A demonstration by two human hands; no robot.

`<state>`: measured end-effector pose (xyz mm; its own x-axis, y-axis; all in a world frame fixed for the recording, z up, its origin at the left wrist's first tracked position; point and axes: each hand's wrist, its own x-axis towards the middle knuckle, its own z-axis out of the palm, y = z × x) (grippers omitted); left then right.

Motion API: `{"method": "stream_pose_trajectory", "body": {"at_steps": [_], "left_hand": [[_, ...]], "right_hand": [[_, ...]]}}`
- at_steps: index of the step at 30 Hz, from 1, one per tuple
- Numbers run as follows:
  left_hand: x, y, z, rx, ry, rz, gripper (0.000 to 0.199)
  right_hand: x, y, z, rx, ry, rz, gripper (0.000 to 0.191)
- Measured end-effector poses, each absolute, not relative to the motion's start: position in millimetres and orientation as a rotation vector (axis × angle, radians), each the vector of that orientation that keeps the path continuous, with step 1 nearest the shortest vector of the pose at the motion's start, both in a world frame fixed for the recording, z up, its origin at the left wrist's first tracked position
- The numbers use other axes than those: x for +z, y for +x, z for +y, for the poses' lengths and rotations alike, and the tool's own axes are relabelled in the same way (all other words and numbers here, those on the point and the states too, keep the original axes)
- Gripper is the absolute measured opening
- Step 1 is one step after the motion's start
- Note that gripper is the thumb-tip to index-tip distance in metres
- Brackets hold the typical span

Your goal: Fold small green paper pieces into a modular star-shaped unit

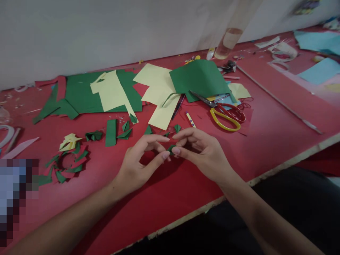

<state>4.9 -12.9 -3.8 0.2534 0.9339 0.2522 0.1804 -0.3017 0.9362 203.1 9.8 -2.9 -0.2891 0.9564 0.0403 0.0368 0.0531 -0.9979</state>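
One small piece of green paper (171, 149) is pinched between two bare hands over the red counter (170, 198), inward of its near edge. The step under way appears to be folding or creasing that piece; the next move would seem to call for light, even pressure from both thumbs to keep the crease true.

The left hand (140, 159) and right hand (205, 152) face each other, thumbs low and almost tip to tip at the paper, forefingers arched above it. The fingers of both hands grasp the piece, though how those behind it bear on the paper cannot be told. The right forearm (262, 209) crosses the counter's near edge; the left forearm (82, 209) slants in across the surface.

Just beyond lie small folded green pieces (124, 134) and a green strip (111, 132). Toward the counter's left end, a ring of red and green folded paper (61, 176) rests beside crumpled cream paper (69, 142). Nearer the far edge are a cut cream sheet (159, 88), a green sheet (199, 78) and scissors (214, 105), with a bottle (228, 42) near the wall (79, 35).
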Motion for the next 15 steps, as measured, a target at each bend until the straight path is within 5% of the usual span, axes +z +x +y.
{"method": "stream_pose_trajectory", "body": {"at_steps": [7,15], "left_hand": [[-6,2,-10,1.165,1.737,1.035,0.014],[-9,-15,14,1.082,2.104,1.594,0.023]], "right_hand": [[-4,203,11,1.363,-1.041,-1.471,0.018],[1,205,1,1.238,-0.843,-1.336,0.015]]}}
